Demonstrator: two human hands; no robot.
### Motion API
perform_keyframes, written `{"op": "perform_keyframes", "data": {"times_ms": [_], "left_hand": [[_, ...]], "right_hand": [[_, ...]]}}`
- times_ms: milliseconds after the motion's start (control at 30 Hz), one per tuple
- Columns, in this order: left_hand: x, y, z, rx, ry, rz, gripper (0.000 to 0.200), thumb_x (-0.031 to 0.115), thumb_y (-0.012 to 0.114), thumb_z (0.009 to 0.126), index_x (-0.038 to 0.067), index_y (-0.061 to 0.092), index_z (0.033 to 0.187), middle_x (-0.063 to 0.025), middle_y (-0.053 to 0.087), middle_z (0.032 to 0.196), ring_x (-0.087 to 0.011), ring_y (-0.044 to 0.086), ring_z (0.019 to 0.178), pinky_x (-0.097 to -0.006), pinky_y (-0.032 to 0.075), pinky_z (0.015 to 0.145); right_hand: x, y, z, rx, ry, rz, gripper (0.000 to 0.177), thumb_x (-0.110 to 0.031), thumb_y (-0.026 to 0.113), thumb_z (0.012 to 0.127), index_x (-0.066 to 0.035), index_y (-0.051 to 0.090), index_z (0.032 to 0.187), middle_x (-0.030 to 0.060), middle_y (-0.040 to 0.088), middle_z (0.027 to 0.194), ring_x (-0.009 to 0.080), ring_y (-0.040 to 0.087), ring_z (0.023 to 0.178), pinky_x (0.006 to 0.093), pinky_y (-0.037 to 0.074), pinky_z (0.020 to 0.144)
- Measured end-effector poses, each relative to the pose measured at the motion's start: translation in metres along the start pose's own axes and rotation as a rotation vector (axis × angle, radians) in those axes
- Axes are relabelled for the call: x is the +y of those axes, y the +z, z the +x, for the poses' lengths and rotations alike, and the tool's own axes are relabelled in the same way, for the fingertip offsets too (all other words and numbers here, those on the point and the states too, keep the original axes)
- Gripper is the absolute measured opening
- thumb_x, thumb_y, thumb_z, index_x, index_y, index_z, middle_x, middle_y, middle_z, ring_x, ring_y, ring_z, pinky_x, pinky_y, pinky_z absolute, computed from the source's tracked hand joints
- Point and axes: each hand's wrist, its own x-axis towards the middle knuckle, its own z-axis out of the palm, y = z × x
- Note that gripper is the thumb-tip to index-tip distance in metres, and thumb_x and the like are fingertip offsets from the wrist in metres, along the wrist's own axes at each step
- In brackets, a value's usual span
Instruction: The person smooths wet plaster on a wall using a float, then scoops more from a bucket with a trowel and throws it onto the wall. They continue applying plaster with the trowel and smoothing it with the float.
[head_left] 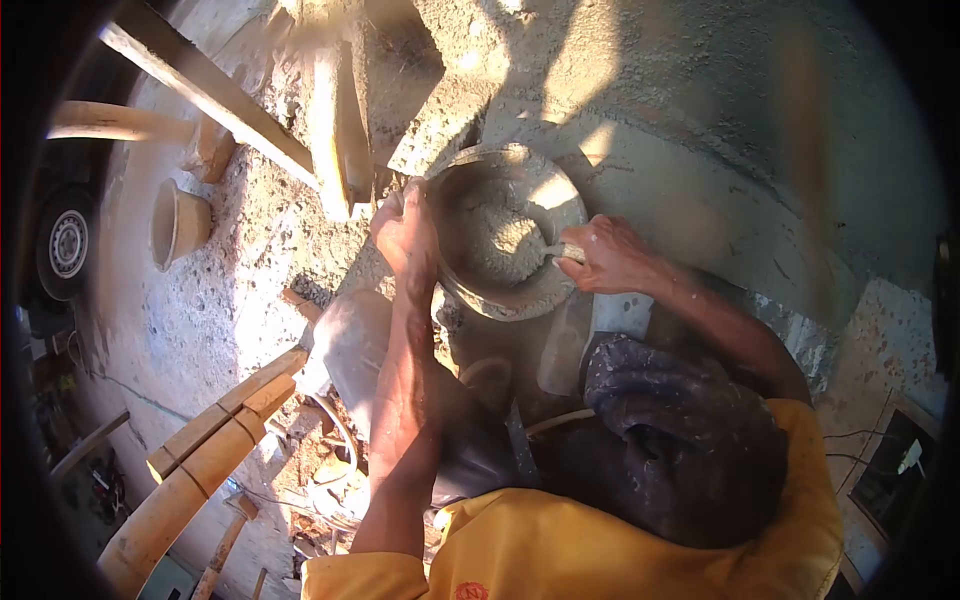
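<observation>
A round, mortar-crusted basin (510, 309) sits in front of my knees, with wet grey mortar (505, 235) inside. My left hand (405, 228) is closed on the basin's left rim. At the opposite side, my right hand (608, 256) grips the handle of a trowel (556, 250). The trowel's blade reaches into the mortar and is mostly hidden by it.
Wooden beams (215, 95) and an upright post (335, 130) stand at the upper left. A bucket (180, 224) and a car wheel (68, 243) lie farther left. Bamboo poles (195, 485) slant at lower left. A plastered wall (690, 190) rises at right.
</observation>
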Motion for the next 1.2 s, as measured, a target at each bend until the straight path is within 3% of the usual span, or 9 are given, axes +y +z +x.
{"op": "perform_keyframes", "data": {"times_ms": [167,200,400,500,700,833,900,1067,1200], "left_hand": [[0.007,-0.003,0.0,-0.066,-0.008,-0.109,0.027,0.022,0.069,0.105,-0.004,0.072,0.104,-0.0024,0.07,0.088,-0.0105,0.061,0.079,-0.0279,0.049,0.069],[-0.017,-0.024,0.026,-0.175,-0.265,-0.378,0.028,0.023,0.069,0.105,-0.005,0.071,0.107,-0.0032,0.071,0.092,-0.0108,0.062,0.08,-0.028,0.05,0.069],[-0.021,-0.018,0.016,-0.341,0.124,-0.1,0.064,0.055,0.064,0.105,-0.008,0.068,0.12,-0.0066,0.07,0.104,-0.0122,0.062,0.092,-0.029,0.052,0.083],[-0.023,-0.024,0.016,-0.275,0.09,0.029,0.065,0.053,0.063,0.106,-0.009,0.069,0.124,-0.0101,0.072,0.112,-0.0147,0.063,0.101,-0.0312,0.052,0.089],[0.0,-0.006,0.011,-0.102,0.018,0.25,0.056,0.044,0.063,0.107,-0.009,0.071,0.124,-0.0125,0.073,0.113,-0.0194,0.063,0.104,-0.0333,0.051,0.093],[0.005,0.002,0.012,-0.071,0.004,0.258,0.05,0.041,0.065,0.106,-0.008,0.072,0.115,-0.0102,0.073,0.106,-0.0185,0.062,0.094,-0.0337,0.051,0.087],[0.013,0.008,0.008,-0.086,-0.019,0.193,0.047,0.04,0.066,0.105,-0.006,0.073,0.109,-0.0088,0.072,0.101,-0.017,0.062,0.09,-0.0325,0.051,0.083],[0.017,0.02,0.006,-0.172,0.005,0.055,0.037,0.035,0.067,0.104,-0.001,0.073,0.098,-0.005,0.071,0.092,-0.0131,0.06,0.082,-0.0296,0.05,0.075],[0.026,0.026,0.005,-0.091,-0.013,0.041,0.035,0.037,0.071,0.103,0.004,0.07,0.093,0.0013,0.066,0.081,-0.0086,0.055,0.07,-0.0285,0.045,0.064]], "right_hand": [[0.003,-0.016,-0.032,0.127,0.124,0.167,0.032,-0.03,0.075,0.09,0.0,0.073,0.101,0.0246,0.072,0.079,0.0472,0.072,0.081,0.0535,0.057,0.078],[0.005,-0.023,-0.038,0.17,0.146,0.161,0.032,-0.03,0.075,0.09,-0.001,0.073,0.1,0.0244,0.071,0.078,0.0471,0.072,0.08,0.0531,0.057,0.077],[0.029,-0.086,-0.099,0.276,0.155,0.215,0.028,-0.027,0.08,0.091,-0.001,0.072,0.097,0.0206,0.065,0.069,0.0364,0.069,0.063,0.0442,0.052,0.063],[0.043,-0.127,-0.137,0.145,0.13,0.318,0.03,-0.03,0.081,0.091,-0.001,0.076,0.098,0.0152,0.066,0.067,0.0246,0.069,0.061,0.0388,0.052,0.06],[0.098,-0.171,-0.195,-0.271,0.563,0.78,0.034,-0.033,0.079,0.097,0.0,0.079,0.101,0.0041,0.07,0.068,0.0103,0.064,0.054,0.0296,0.05,0.052],[0.189,-0.205,-0.211,0.186,0.746,0.633,0.032,-0.032,0.077,0.1,0.0,0.078,0.097,0.0048,0.066,0.063,0.0081,0.06,0.047,0.0266,0.045,0.042],[0.157,-0.263,-0.24,0.433,0.57,0.715,0.028,-0.03,0.076,0.101,-0.002,0.077,0.095,0.0043,0.063,0.061,0.007,0.057,0.044,0.0249,0.042,0.04],[0.094,-0.294,-0.23,0.227,0.586,0.29,0.035,-0.034,0.076,0.099,0.001,0.078,0.099,0.0084,0.065,0.064,0.0117,0.063,0.052,0.0325,0.05,0.048],[0.072,-0.178,-0.13,0.188,0.157,-0.146,0.023,-0.025,0.074,0.093,-0.003,0.072,0.095,0.0178,0.071,0.08,0.0334,0.072,0.079,0.0495,0.055,0.075]]}}
